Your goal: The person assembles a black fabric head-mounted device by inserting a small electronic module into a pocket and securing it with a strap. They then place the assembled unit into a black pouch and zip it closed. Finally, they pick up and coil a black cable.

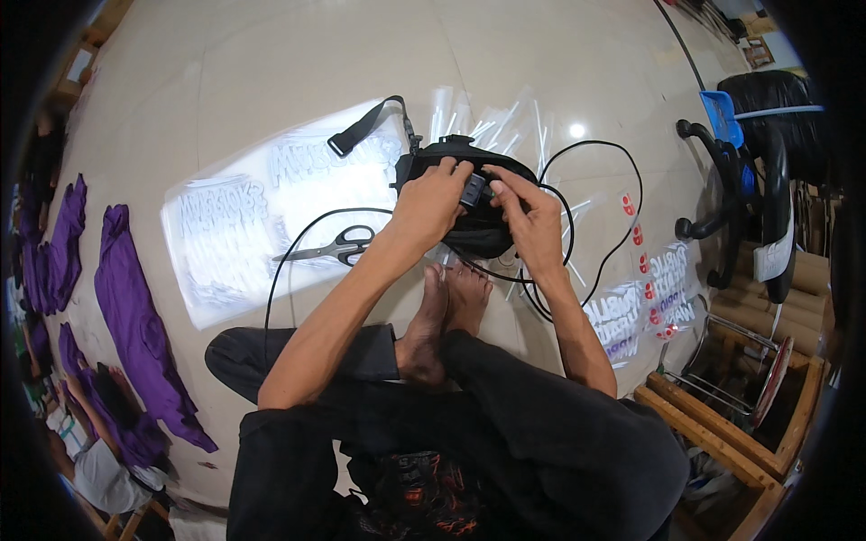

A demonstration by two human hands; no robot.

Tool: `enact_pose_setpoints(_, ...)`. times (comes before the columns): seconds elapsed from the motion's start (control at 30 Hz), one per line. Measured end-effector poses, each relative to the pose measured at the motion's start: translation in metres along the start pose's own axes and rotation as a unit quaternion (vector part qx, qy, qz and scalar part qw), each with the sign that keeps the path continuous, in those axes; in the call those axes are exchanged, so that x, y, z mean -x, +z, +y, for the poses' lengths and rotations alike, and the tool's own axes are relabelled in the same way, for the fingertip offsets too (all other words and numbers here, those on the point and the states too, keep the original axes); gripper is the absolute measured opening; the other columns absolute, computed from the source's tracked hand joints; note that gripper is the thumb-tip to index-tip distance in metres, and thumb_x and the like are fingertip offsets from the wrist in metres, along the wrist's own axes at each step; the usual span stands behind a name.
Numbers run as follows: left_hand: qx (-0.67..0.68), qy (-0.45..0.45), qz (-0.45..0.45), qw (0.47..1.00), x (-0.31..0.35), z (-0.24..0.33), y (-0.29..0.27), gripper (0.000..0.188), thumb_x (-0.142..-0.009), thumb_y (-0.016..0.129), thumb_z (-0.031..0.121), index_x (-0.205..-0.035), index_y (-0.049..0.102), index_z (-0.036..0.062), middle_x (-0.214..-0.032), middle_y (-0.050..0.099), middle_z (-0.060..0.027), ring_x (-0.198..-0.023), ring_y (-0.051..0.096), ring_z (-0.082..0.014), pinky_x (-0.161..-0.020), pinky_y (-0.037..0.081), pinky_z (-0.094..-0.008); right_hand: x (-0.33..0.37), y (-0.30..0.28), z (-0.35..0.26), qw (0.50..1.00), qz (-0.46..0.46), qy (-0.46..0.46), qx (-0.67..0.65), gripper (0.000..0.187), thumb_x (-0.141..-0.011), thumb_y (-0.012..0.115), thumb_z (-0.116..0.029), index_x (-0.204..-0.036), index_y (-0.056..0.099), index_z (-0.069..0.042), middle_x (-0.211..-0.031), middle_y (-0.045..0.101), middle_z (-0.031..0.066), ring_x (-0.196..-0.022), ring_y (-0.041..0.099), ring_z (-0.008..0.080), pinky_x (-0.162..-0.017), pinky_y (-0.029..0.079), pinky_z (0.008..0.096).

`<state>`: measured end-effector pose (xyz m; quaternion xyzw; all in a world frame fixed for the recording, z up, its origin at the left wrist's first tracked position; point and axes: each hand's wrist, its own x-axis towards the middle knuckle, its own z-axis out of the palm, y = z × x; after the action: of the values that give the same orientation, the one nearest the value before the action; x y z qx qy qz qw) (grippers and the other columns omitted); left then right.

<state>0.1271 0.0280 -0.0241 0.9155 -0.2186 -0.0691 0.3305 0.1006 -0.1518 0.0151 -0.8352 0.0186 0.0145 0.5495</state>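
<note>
A black pouch bag (pixel 478 242) with a strap and buckle rests on the floor just beyond my bare feet. My left hand (pixel 431 200) lies over its left side, with fingers curled at a small dark grey box-shaped device (pixel 473 190). On the other side, my right hand (pixel 532 216) has its thumb and index finger drawn together beside the device, near the bag's upper edge. Whatever may be between those fingertips is too small to make out. Black cables (pixel 622 153) loop out from the bag to both sides. Left of it, scissors (pixel 338 248) lie on white printed plastic sheets (pixel 216 261).
Clear plastic strips (pixel 514 122) are spread beyond the bag. Printed plastic packs (pixel 622 311) lie to the right. A wheeled chair (pixel 722 171), a blue dustpan (pixel 722 117) and a wooden frame (pixel 713 424) stand farther right. Purple cloth (pixel 144 325) lies at left, near other people.
</note>
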Motion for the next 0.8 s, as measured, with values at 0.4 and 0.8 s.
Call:
enact_pose_setpoints(0.4, -0.014, 0.011, 0.0, 1.0, -0.001, -0.005, -0.003, 0.065, -0.078, 0.084, 0.012, -0.136, 0.054, 0.0044, -0.128, 0.061, -0.0128, -0.111, 0.067, -0.0353, -0.085, 0.057, -0.045, -0.011, 0.001, -0.008, 0.897, -0.02, -0.208, 0.389, 0.009, -0.093, 0.067, -0.01, -0.094, 0.071, -0.002, -0.082, 0.062, 0.0135, -0.082, 0.06, 0.0333, -0.069, 0.05, 0.0448)
enact_pose_setpoints(0.8, -0.024, 0.025, 0.001, 0.999, 0.002, -0.004, 0.002, 0.065, -0.078, 0.08, 0.008, -0.138, 0.055, 0.0038, -0.134, 0.06, -0.0148, -0.117, 0.063, -0.0349, -0.091, 0.057, -0.0437, -0.026, 0.007, -0.027, 0.817, -0.133, -0.178, 0.532, 0.011, -0.079, 0.069, -0.007, -0.086, 0.073, 0.001, -0.085, 0.071, 0.0171, -0.092, 0.065, 0.0346, -0.072, 0.055, 0.0455)
